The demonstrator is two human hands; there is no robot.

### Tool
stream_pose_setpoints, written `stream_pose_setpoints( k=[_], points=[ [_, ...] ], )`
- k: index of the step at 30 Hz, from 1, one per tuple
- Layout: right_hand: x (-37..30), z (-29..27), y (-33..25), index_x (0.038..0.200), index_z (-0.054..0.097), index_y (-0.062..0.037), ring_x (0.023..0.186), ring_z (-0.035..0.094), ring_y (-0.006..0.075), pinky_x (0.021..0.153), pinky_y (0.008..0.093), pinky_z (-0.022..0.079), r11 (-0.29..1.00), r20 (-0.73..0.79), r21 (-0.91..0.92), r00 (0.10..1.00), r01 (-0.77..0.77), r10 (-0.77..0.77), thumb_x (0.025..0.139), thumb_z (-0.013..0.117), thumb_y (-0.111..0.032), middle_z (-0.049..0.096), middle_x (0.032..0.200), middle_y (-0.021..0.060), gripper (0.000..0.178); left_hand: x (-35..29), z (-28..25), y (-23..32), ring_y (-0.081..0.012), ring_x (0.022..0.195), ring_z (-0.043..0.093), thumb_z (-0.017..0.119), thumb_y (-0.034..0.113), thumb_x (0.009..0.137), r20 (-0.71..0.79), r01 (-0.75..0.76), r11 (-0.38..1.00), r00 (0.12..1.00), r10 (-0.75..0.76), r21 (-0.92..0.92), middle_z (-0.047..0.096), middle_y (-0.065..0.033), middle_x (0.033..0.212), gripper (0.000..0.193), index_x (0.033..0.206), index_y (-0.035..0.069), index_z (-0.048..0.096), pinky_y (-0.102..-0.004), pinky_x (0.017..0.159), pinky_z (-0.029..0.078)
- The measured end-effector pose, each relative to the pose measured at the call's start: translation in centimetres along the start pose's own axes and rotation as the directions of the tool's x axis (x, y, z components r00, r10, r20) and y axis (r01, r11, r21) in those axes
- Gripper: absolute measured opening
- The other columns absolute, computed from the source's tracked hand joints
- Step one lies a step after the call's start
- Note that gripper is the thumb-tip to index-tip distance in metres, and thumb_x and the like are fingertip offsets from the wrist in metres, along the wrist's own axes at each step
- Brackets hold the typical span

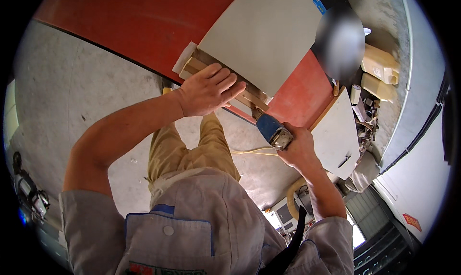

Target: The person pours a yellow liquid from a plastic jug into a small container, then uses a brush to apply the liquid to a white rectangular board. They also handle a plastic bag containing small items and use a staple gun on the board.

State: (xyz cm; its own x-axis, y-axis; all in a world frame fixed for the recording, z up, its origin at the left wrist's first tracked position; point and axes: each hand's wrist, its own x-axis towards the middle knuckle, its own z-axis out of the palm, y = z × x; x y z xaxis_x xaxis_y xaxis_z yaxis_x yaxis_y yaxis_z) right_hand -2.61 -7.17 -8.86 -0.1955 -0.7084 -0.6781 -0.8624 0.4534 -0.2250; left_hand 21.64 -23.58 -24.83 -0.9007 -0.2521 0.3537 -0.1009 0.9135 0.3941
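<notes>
Left hand (209,90) flat, fingers spread, pressing down on wood strips (225,83) at the edge of a grey panel (261,32). Panel lies on a red board (134,20). Right hand (297,147) clenched round a blue nailer (271,130), nose against the near end of the strips. Yellow hose (254,151) trails from the tool over the concrete floor (72,92). Cans (379,66) stacked at far right

left hand (209,90) on wooden strips (225,80) at board (264,32) edge | power tool (271,131) in right hand (297,147), right of strips | board on table (139,25) | 2 jugs (379,71) far right
</notes>
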Motion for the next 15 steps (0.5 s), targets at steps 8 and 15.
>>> stream_pose_setpoints(
  k=[8, 15],
  points=[
    [-3.9, 0.9, 0.7, 0.110, 0.073, -0.0049, 0.081, 0.074, 0.0377, 0.072, 0.0401, 0.057, 0.976, -0.048, 0.208, 0.996, -0.059, 0.071, 0.077, 0.074, -0.010, 0.074, 0.084, 0.0195, 0.033, 0.0, -0.6, 0.2, -0.0240, 0.110, 0.058, 0.088, 0.040, 0.072, 0.002, 0.004, 1.000, 1.000, -0.004, -0.008, 0.058, -0.0057, 0.116, 0.075, 0.136, 0.012, 0.060, -0.0437, 0.102, 0.045],
    [-6.4, 2.0, -0.4, 0.116, 0.074, -0.0101, 0.083, 0.071, 0.0438, 0.071, 0.0458, 0.058, 0.939, -0.096, 0.326, 0.984, -0.108, 0.147, 0.077, 0.076, -0.019, 0.073, 0.086, 0.0227, 0.040, 0.0, -2.6, 0.1, -0.0259, 0.118, 0.057, 0.090, 0.042, 0.067, -0.005, 0.028, 0.999, 1.000, -0.027, 0.045, 0.060, -0.0059, 0.123, 0.084, 0.139, 0.012, 0.059, -0.0461, 0.105, 0.044]
  ],
)
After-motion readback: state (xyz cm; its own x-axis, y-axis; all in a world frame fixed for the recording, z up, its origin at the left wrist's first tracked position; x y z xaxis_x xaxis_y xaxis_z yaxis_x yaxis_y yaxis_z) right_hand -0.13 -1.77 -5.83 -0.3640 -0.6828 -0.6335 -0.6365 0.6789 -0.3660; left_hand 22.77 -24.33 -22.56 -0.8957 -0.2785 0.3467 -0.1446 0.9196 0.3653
